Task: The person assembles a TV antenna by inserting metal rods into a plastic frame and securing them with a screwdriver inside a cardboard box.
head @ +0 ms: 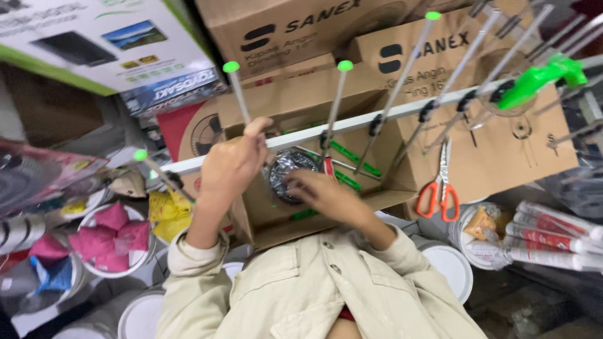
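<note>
The left hand (233, 164) is closed around a thin metal rod (239, 97) with a green tip, standing above the open cardboard box (276, 216). The right hand (323, 193), fingers curled, rests on a foil-wrapped black round part (287, 168) inside that box; orange-handled scissors (440, 188) hang nearby

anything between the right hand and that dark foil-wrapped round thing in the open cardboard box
Nothing visible does. The right hand reaches into the open cardboard box, its fingers at the edge of the dark round foil-wrapped thing. The left hand grips a green-tipped metal rod beside it, clear of that path.
</note>
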